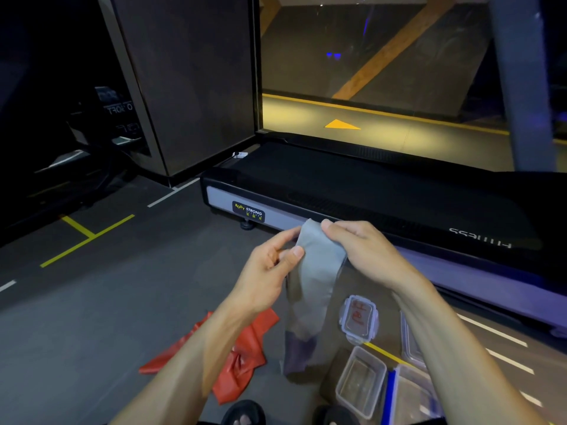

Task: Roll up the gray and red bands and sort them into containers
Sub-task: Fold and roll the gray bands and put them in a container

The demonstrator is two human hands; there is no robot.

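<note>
A black treadmill lies across the floor just beyond the person's fingers. Below the left hand a crumpled red band lies on the floor. The gray band hangs between both hands, pinched by the left thumb and fingers and gripped at its top by the curled right hand. Under the right wrist sit an open clear container and a lid.

left hand pinching, right hand gripping, both raised
</note>
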